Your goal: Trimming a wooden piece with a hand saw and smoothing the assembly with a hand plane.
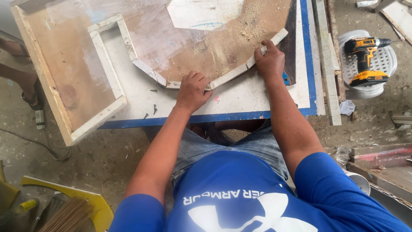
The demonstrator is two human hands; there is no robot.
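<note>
Hands rest on a chain of white wood strips laid in an arc on the plywood board, at the board's edge nearest the person. Left hand presses the joint at the arc's lowest point, fingers curled together, knuckles up. Right hand grips the strip further along the arc, fingers wrapped over it, thumb against its near edge. Handsaw lies just beside the right hand. Cordless drill sits well apart from the board, on a white plastic stool.

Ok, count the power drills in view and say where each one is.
1. The yellow and black cordless drill lies on a white plastic stool to the right of the workbench. Others may lie out of view.
</note>
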